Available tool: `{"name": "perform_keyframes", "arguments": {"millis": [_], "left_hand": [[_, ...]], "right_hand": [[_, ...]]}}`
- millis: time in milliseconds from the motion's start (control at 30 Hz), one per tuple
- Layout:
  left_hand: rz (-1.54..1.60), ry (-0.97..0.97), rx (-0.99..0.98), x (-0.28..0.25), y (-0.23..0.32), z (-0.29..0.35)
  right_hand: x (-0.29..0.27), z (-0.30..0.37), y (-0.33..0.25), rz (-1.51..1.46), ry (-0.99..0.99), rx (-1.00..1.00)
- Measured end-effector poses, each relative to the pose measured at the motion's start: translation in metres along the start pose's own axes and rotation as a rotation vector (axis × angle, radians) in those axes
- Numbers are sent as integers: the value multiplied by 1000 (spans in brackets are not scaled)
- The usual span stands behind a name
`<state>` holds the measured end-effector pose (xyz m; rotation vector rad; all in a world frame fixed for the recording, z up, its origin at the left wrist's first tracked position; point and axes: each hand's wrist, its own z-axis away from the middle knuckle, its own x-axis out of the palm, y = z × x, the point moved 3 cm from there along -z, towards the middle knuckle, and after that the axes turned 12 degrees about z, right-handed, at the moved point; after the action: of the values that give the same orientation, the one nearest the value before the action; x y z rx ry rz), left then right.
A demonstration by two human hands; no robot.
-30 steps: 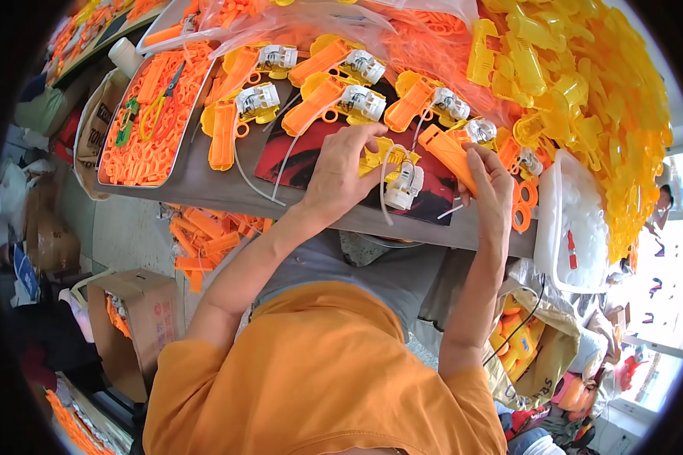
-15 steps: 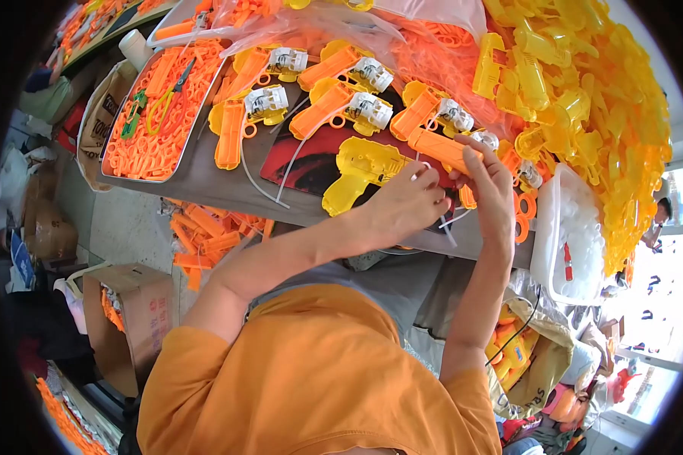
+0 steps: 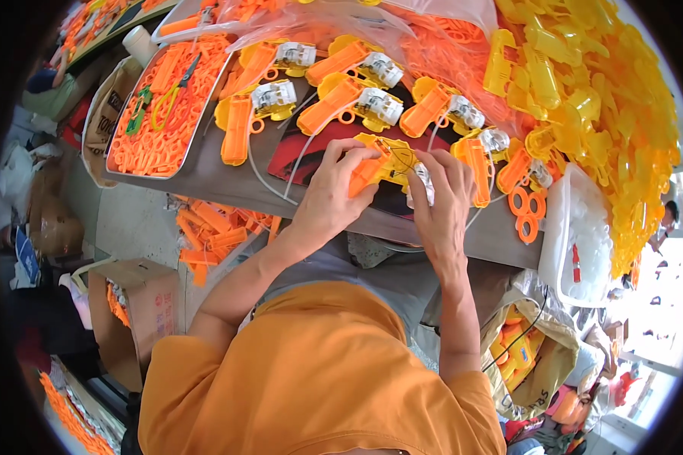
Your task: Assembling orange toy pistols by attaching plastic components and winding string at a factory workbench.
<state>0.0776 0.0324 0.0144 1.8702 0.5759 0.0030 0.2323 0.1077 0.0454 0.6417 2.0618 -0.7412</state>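
Observation:
A yellow toy-gun shell half (image 3: 397, 174) lies on the table in front of me, between my two hands. My left hand (image 3: 334, 189) pinches an orange plastic grip piece (image 3: 363, 174) against the shell's left end. Thin dark wires run across the shell's open face. At its right end, my right hand (image 3: 446, 186) has its fingers closed on a small white mechanism unit (image 3: 425, 184). The fingertips partly hide both pieces. Just right of that hand rests another assembled half with an orange grip (image 3: 474, 171).
Several similar halves with white units (image 3: 379, 105) stand in rows behind my hands. A metal tray (image 3: 167, 177) of orange parts with cutters lies left. At the right are a heap of yellow shells (image 3: 584, 91), a white tub (image 3: 554, 250) and orange rings (image 3: 527, 227).
The orange piece has come down from the air onto the yellow shell and is now under my left hand. My right hand has moved left and holds a white unit.

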Motion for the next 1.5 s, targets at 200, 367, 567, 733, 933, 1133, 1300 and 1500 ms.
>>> {"name": "perform_keyframes", "arguments": {"millis": [200,367,567,733,933,1133,1300,1500], "left_hand": [[-421,122,126,22,-6,8],[-526,176,147,23,-3,13],[-428,171,144,21,-10,14],[-398,96,172,13,-14,11],[-381,69,175,6,-17,11],[-217,30,245,-2,-24,4],[-29,31,88,-13,-27,7],[-85,148,116,4,-29,10]], "right_hand": [[19,-4,8,54,-31,-69],[21,-10,3,135,-34,-142],[28,-22,11,2,-212,-106],[29,-21,5,3,-124,-128],[37,-25,8,-86,-282,-114],[17,5,18,35,-152,-39],[27,8,10,7,-175,-87],[33,12,16,21,-243,-108]]}}
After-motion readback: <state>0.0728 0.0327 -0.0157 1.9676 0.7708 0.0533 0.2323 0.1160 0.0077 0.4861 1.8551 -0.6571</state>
